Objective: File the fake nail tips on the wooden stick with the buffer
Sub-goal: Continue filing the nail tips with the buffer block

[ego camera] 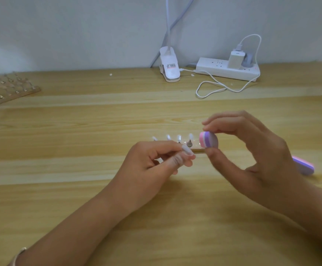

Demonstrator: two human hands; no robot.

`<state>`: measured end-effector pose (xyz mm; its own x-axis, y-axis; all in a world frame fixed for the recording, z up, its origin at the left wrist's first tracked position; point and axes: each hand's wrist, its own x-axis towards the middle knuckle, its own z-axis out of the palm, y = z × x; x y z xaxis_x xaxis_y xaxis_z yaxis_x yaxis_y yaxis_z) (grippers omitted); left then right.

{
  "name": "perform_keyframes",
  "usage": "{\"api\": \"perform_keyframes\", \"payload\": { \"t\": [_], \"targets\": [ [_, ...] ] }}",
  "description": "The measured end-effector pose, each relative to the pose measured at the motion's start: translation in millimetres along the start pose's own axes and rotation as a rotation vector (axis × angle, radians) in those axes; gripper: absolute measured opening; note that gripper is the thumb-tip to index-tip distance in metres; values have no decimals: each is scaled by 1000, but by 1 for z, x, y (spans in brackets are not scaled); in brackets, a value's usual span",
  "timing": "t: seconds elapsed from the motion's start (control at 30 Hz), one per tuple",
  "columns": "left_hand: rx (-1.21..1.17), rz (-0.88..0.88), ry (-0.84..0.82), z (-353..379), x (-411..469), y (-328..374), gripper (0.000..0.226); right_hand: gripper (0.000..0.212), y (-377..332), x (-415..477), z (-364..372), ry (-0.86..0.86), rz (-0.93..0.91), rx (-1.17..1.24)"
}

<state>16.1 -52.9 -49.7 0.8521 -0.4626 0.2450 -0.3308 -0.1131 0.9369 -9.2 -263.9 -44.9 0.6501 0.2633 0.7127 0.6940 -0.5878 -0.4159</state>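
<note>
Both hands work low over the counter (pixel 60 189): left hand (pixel 152 166) pinches a nail tip (pixel 187 150) by the stick (pixel 198 150), right hand (pixel 252 150) squeezes the buffer (pixel 208 139) just beside it, so rub gently, holding steady.

There is only one place with print: a small label on the white lamp clip (pixel 169 64) that stands at the back of the wooden table (pixel 79 189). The label has dark marks and a bit of red, but they are too small and blurred, so no word or number can be read. On the other things no text, brand or sign is visible.
</note>
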Motion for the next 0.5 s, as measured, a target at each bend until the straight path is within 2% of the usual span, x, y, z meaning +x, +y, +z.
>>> {"api": "perform_keyframes", "payload": {
  "t": [0.1, 0.33, 0.5],
  "targets": [
    [17, 12, -20, 0, 0, 1, 15, 19, -4, -4, 2, -78, 19, 55],
    [96, 32, 6, 1, -1, 4, 14, 22, -1, -2, 5, -179, -89, -55],
    [57, -19, -24, 0, -1, 4, 18, 16, -5, -1, -1, -154, 139, 88]
  ]
}}
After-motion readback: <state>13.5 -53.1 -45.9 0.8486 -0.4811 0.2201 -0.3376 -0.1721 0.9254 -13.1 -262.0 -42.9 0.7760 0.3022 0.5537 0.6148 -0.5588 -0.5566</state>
